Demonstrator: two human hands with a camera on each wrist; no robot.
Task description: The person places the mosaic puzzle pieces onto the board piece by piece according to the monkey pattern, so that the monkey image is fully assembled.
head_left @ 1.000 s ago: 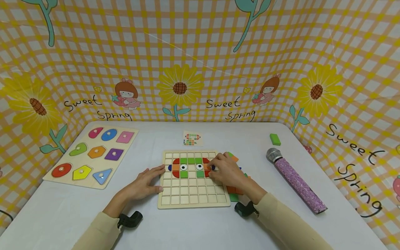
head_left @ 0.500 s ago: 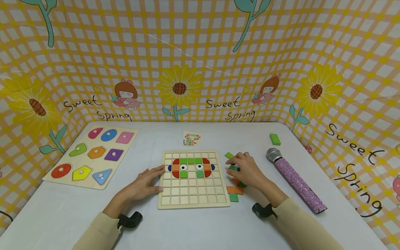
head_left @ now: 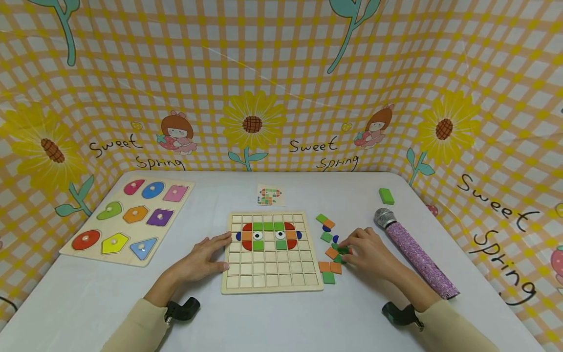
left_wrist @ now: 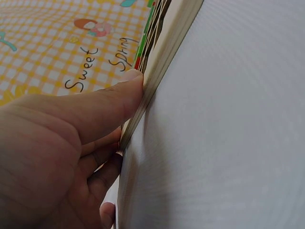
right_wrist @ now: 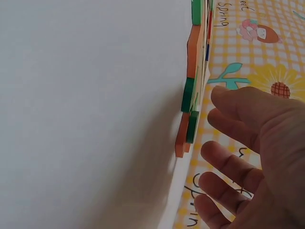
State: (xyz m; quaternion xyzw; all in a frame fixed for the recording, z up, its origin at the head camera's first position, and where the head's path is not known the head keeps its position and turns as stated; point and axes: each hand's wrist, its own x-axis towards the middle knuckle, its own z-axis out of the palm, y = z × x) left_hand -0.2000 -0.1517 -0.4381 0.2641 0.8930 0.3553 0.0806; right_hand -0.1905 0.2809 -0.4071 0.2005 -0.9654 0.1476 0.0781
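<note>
My left hand [head_left: 203, 259] rests against the left edge of a wooden grid board [head_left: 272, 281], thumb and fingers touching its side. In the left wrist view the thumb [left_wrist: 114, 102] lies along the board's edge [left_wrist: 167, 57]. Red, green, orange and blue tiles with two eye tiles form a face on the upper grid. My right hand [head_left: 367, 252] is right of the board, fingertips right at a green tile [head_left: 343, 250] in the loose pile. In the right wrist view its fingers are loosely bent, apart from the green tile [right_wrist: 192, 127], with nothing seen between them.
Loose tiles include an orange one [head_left: 335, 268] and a green one [head_left: 328, 278] beside the board. A pattern card [head_left: 270, 195] lies behind it. A knobbed shape puzzle [head_left: 132, 215] is at left; a glittery microphone [head_left: 418, 254] and green block [head_left: 386, 196] are at right.
My right hand has moved from the blue tile at the face's right side to the loose tiles, then further right and nearer. The left hand stays at the board.
</note>
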